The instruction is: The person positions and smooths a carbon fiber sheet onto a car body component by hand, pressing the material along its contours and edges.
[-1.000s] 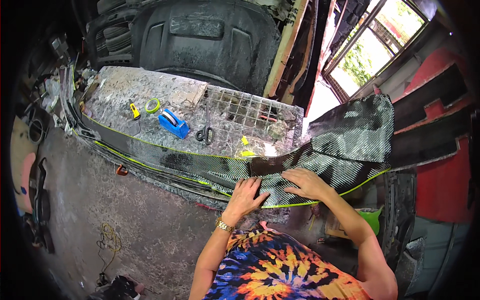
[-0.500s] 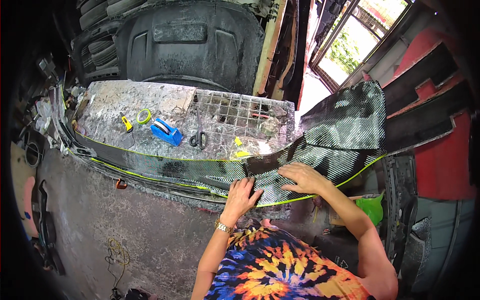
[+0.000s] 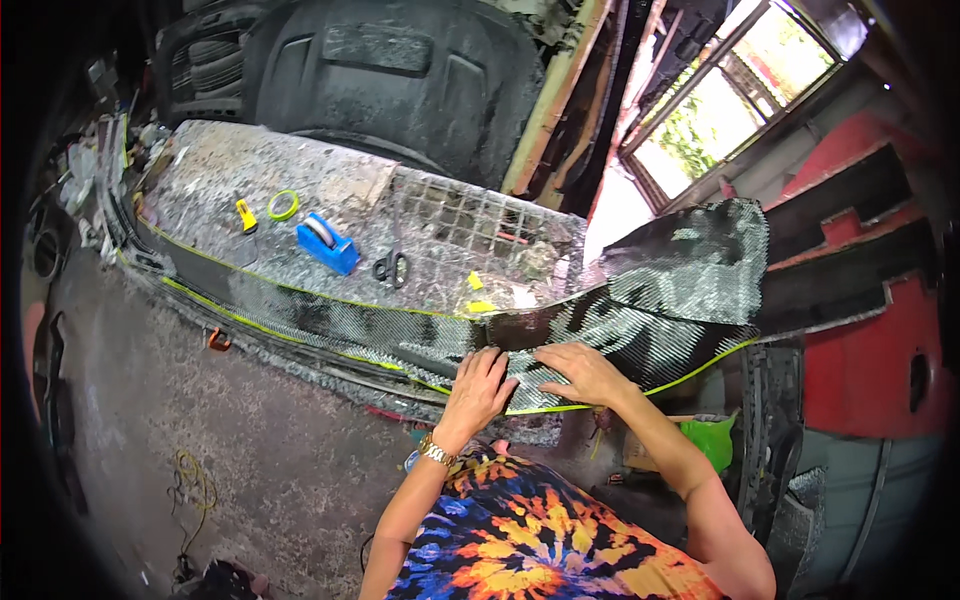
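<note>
Black-and-silver woven carbon-fibre cloth (image 3: 650,335) lies over a long curved panel (image 3: 135,248), with yellow-green tape along its edges. My left hand (image 3: 480,392) rests flat on the cloth near the panel's front edge, a metal-banded watch on its wrist. Just to its right, my right hand (image 3: 588,376) presses on the same cloth with fingers stretched and thumb apart. Both hands are open and hold nothing. At the right end, a wide flap of cloth (image 3: 690,255) spreads beyond the bench. Whatever lies under the palms is hidden.
On the worn bench (image 3: 290,160) lie a yellow-handled cutter (image 3: 246,214), a green tape roll (image 3: 283,205), a blue tape dispenser (image 3: 328,243) and black scissors (image 3: 392,268). An orange clamp (image 3: 217,340) hangs at the front edge. Red-and-black panels (image 3: 850,220) stand at right.
My right hand has slid left over the cloth, closer to my left hand. The left hand stays in about the same place. The whole view has tilted slightly.
</note>
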Motion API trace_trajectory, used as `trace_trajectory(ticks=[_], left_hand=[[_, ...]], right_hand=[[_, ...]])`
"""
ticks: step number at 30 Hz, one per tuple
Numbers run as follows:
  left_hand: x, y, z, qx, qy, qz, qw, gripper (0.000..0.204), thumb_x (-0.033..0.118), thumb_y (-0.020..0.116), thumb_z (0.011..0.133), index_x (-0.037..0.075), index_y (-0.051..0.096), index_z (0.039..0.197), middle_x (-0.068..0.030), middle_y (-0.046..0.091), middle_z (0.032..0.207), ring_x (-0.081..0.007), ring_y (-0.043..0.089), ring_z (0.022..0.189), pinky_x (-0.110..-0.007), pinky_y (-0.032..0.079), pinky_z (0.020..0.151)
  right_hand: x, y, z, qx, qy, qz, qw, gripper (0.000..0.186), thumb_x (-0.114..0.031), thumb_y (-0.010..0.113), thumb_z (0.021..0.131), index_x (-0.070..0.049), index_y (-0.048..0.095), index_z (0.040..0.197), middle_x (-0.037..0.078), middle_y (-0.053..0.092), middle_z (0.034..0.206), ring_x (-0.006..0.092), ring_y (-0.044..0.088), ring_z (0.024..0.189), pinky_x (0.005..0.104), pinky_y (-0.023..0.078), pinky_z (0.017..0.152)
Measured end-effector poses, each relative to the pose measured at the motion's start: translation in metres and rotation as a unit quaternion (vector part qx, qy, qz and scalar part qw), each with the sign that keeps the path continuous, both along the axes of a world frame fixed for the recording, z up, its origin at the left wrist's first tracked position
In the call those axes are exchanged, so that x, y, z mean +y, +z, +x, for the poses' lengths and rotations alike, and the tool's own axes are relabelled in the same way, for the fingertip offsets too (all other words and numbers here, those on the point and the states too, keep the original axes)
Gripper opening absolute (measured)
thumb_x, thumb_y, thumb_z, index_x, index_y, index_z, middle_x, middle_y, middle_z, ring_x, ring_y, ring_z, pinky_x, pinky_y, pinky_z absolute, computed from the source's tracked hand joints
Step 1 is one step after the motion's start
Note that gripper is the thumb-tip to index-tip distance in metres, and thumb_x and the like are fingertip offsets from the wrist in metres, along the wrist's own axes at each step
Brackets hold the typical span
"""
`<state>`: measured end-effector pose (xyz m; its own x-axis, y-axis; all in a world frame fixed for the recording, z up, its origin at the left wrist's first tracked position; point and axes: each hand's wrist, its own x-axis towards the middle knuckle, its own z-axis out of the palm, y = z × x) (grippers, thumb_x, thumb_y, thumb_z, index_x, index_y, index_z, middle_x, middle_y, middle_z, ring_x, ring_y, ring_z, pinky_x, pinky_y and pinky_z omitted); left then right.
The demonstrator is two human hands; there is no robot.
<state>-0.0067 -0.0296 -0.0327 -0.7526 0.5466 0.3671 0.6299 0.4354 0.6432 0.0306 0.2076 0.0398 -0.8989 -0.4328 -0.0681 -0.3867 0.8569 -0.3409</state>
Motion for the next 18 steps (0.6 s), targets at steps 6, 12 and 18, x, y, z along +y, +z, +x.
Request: trace_trajectory(ticks=[6,12,18], left_hand=[[0.023,-0.002,0.006,-0.045,-0.06,0.032,0.997,0.034,0.021,0.056,0.097,-0.002,0.057,0.122,-0.0175,0.059,0.115,-0.0356,0.057,0.107,-0.045,0.043,0.097],[0.03,0.007,0.001,-0.049,-0.069,-0.008,0.996,0.037,0.026,0.057,0.097,-0.002,0.058,0.12,-0.0165,0.06,0.111,-0.034,0.059,0.103,-0.044,0.046,0.093],[0.028,0.001,-0.001,-0.034,-0.062,-0.018,0.997,0.042,0.031,0.057,0.098,-0.002,0.059,0.124,-0.0162,0.062,0.121,-0.0337,0.06,0.106,-0.044,0.046,0.095]], right_hand=[[0.004,0.008,-0.008,-0.026,-0.005,-0.037,0.999,0.048,-0.037,0.069,0.089,-0.003,0.064,0.122,0.017,0.065,0.126,0.0331,0.061,0.117,0.0426,0.047,0.102],[0.019,0.057,-0.086,0.213,-0.007,0.058,0.975,0.044,-0.029,0.071,0.087,-0.004,0.064,0.123,0.014,0.065,0.126,0.0314,0.06,0.119,0.0418,0.045,0.104],[0.043,0.083,-0.1,-0.113,-0.043,0.176,0.977,0.034,-0.033,0.075,0.082,-0.004,0.071,0.099,0.016,0.069,0.106,0.0353,0.066,0.1,0.0449,0.052,0.086]])
